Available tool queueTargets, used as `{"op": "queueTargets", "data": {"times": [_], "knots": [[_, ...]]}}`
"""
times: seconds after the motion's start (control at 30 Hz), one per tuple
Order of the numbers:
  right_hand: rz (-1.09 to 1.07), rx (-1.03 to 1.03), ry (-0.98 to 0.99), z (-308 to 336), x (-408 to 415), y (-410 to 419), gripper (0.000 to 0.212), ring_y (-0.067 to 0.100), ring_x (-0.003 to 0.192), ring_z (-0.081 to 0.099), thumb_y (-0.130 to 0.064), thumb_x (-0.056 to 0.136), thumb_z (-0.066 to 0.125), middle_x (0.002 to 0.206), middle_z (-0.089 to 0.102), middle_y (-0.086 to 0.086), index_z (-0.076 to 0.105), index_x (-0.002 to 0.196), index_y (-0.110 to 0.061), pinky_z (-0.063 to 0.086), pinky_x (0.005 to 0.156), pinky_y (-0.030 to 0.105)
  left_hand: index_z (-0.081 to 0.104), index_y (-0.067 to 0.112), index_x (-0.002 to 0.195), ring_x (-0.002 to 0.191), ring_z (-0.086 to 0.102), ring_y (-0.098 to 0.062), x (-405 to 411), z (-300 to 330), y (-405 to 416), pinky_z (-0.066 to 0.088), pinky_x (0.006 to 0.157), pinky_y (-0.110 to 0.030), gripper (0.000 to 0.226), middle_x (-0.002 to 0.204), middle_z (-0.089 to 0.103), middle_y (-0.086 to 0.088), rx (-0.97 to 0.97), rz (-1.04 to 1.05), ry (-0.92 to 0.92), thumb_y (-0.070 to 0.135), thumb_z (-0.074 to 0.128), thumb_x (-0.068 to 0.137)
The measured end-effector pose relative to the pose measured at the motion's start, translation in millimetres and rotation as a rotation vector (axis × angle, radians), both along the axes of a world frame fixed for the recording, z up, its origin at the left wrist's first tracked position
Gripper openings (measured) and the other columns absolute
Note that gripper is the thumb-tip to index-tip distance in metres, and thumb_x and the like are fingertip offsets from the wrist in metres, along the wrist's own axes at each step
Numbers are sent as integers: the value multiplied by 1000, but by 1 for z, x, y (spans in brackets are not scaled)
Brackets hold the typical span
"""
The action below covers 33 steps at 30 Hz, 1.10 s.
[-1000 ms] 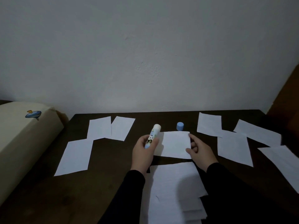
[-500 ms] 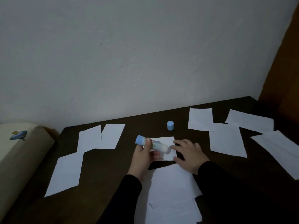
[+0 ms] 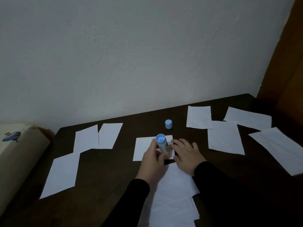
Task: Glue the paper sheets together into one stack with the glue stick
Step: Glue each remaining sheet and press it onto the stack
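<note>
— Gripping what, your left hand point(image 3: 153, 158)?
— You hold the glue stick point(image 3: 162, 145), tip down on the small paper sheet point(image 3: 144, 149) mid-table point(image 3: 105, 169).
— Right hand point(image 3: 186, 154)?
— Fingers flat, pressing that sheet's right edge.

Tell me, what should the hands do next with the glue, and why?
Probably rub the glue stick across the small sheet. The left hand grips the stick tip-down on that sheet, the right hand presses the sheet flat, and the blue cap is off.
</note>
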State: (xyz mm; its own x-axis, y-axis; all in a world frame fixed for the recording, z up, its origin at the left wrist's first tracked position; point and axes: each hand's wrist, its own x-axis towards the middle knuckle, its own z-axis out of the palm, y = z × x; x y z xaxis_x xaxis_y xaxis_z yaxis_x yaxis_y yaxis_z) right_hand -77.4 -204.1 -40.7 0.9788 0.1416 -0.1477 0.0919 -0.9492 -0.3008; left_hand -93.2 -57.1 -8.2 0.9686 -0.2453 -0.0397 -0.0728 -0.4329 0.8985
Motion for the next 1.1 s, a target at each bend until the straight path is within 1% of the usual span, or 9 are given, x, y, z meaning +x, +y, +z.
{"op": "queueTargets", "data": {"times": [0.17,0.23,0.3,0.37,0.5,0.67,0.83,0.93,1.1], "knots": [[-24,-15,16,1,0,4,50,16,148,6,-26,100,41,159,14,-9,28,148,-33,10,117,51,33,47,114,88,58,2,3,1,3,45,64,-5,45,94,52,25,66,-21,-29,10,53,96],[-22,-21,21,2,0,5,50,16,148,6,-26,100,40,159,14,-9,28,148,-32,10,116,51,36,45,115,95,57,-5,5,0,4,46,75,-11,44,101,51,22,94,-8,-47,10,52,96],[-17,-29,29,2,0,4,50,16,148,6,-27,100,40,160,13,-9,28,148,-32,10,117,51,37,40,124,102,56,-10,8,0,7,48,88,-22,43,107,49,18,128,3,-50,11,52,96],[-18,-37,39,2,1,3,50,16,148,5,-27,100,39,160,12,-9,27,149,-33,10,117,51,37,39,128,105,55,-12,10,-1,12,48,93,-29,44,108,47,17,149,19,-53,13,53,95],[-19,-48,55,0,3,3,52,15,148,4,-28,100,39,160,11,-10,25,149,-34,11,117,51,37,42,119,101,56,-11,11,-3,24,49,89,-29,40,100,49,21,148,56,-44,14,53,95],[-24,-64,59,-2,5,4,52,16,148,4,-29,100,38,160,10,-10,24,150,-35,10,116,50,39,40,118,106,53,-9,14,-5,36,44,89,-26,37,106,47,18,170,89,-52,14,53,95],[-19,-70,59,0,4,4,51,16,148,4,-29,101,37,160,10,-10,24,150,-34,10,117,51,39,31,134,114,49,-9,23,-10,51,45,101,-35,46,122,49,12,222,175,-43,15,55,94],[-18,-81,65,0,5,5,51,16,148,4,-30,101,37,160,10,-9,23,150,-34,10,117,52,39,29,136,118,48,-10,26,-14,57,44,103,-38,48,127,52,8,216,222,-54,14,56,93],[-8,-87,67,2,5,5,51,16,148,6,-30,101,37,160,12,-9,23,150,-34,12,117,50,43,27,131,115,49,-8,26,-17,66,44,101,-34,44,123,53,9,213,281,-81,12,57,93]]}}
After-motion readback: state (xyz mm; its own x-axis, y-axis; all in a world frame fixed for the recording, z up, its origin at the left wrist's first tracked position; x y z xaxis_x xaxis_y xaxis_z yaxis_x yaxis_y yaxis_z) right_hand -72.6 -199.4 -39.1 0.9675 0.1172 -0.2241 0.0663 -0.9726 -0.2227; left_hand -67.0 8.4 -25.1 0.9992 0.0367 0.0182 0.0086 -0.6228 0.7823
